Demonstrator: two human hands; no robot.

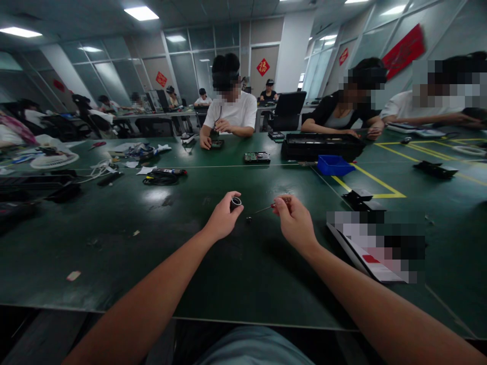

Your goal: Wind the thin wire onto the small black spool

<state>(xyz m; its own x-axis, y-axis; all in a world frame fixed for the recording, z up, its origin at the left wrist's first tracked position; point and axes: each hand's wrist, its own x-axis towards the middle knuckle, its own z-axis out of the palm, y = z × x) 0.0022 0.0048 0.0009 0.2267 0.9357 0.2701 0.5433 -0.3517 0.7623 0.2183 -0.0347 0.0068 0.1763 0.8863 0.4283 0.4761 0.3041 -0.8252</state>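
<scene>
Head view shows two bare forearms reaching out over a dark green work mat (160,238). At about eleven o'clock from the middle of the frame, the left hand (222,219) has thumb and fingers pinched together on a small black ring-shaped part (236,203) with a pale inner rim, lifted just off the mat. At about one o'clock, the right hand (294,220) is closed on the handle of a thin screwdriver (266,207); its shaft slants down toward nine o'clock and its tip sits beside a tiny dark piece (248,219), perhaps a screw, lying on the mat between the hands.

At three o'clock from the right hand lies a flat blurred-out booklet or panel (375,248), with small black parts (361,198) above it near yellow floor-style tape lines (380,183). A blue bin (334,165) and a long black tray (321,146) stand at one o'clock, well apart. Across the table at twelve o'clock a person in a white shirt (232,114) works on a small device; two more people sit at two o'clock.

Judging by the light fingertip hold, the ring could slip and roll away, and the tiny piece could be flicked off by the driver tip and be hard to spot on the dark surface
</scene>
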